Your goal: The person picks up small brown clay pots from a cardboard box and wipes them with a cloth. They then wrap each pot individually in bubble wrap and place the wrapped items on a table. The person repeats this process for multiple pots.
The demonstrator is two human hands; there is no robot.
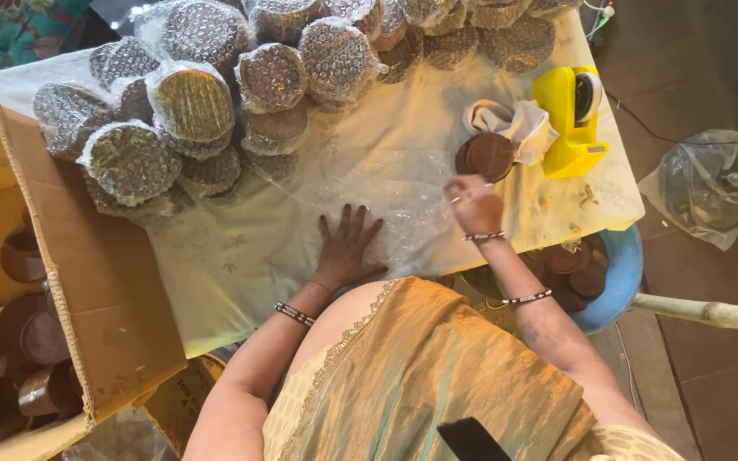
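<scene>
Bubble wrap sheet (386, 183) flat, long axis crosswise, under spread left hand (345, 249); right hand (474, 205) grip unclear.

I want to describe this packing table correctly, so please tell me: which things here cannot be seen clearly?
All in the head view:
- Right hand: blurred; whether the fingers hold anything cannot be told.
- Brown discs: partly covered by a white cloth, so their number is unclear.
- Bubble-wrapped rounds: the wrap hides the contents.
- Blue tub: mostly hidden under the table and the right arm.
- Cardboard box: cut off by the left edge.
</scene>
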